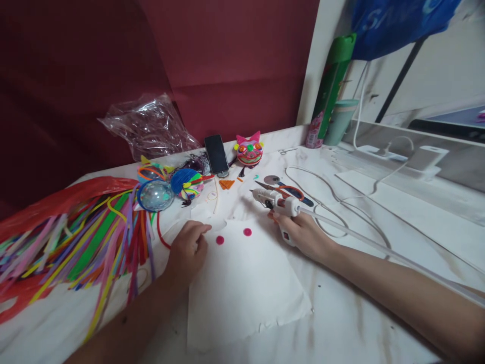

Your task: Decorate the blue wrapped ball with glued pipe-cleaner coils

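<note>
My right hand is wrapped round the handle of a white hot glue gun. Its nozzle points left, and a long clear glue stick trails from its back over my forearm. Over the left edge of a white paper sheet, my left hand has its fingers loosely bent, thumb and index finger apart, with nothing visible between them. Two small pink discs, the left disc and the right disc, lie near the sheet's far edge, between my hands.
Colourful pipe cleaners spill from a red bag at left. Behind are a clear ball, a blue decorated ball, a phone and a pink animal-faced ornament. Orange-handled scissors and a looping cable lie right.
</note>
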A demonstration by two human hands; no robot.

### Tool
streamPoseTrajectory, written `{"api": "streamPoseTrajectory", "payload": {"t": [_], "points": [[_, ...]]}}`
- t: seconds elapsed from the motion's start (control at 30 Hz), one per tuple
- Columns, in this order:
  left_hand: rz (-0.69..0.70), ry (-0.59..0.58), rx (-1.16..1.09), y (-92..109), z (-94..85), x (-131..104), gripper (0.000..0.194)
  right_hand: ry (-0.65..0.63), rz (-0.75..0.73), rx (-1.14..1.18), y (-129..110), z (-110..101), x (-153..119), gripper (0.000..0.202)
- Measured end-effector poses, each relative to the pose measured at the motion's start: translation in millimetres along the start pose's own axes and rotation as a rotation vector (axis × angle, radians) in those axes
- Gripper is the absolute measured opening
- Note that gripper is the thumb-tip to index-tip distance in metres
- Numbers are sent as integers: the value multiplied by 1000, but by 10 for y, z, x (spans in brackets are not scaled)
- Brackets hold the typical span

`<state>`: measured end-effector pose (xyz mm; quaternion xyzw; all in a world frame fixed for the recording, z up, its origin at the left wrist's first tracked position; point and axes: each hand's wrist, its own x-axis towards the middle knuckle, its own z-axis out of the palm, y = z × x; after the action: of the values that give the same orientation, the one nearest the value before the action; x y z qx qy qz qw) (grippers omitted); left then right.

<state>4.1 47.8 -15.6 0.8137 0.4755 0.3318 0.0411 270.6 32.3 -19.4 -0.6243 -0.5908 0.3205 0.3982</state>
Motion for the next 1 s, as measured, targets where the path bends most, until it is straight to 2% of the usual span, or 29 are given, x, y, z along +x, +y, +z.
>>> {"api": "streamPoseTrajectory", "payload": {"t": [0.1,0.2,0.3,0.4,0.5,0.57,0.67,0.8,0.87,1.0], "points": [[198,-172,180,67,17,-57,29,8,13,5,1,-2,7,40],[258,-328,371,178,76,-84,26,15,22,3,7,-2,4,41],[262,-375,457,239,129,-97,24,3,43,9,3,1,-8,40],[252,-285,395,222,137,-107,26,23,7,38,-19,-17,1,39],[253,-40,233,179,62,-83,32,106,-108,-60,-37,-112,75,40],[197,127,113,157,-32,-42,32,154,-192,-272,-22,-234,168,34],[35,266,-67,127,-175,27,26,173,-202,-720,84,-459,352,20],[-86,337,-250,89,-247,92,27,180,-40,-1039,360,-706,583,20],[-104,334,-285,87,-244,119,27,154,3,-1080,489,-794,654,22],[-170,211,-254,131,-257,180,24,116,30,-1069,580,-958,692,30]]}}
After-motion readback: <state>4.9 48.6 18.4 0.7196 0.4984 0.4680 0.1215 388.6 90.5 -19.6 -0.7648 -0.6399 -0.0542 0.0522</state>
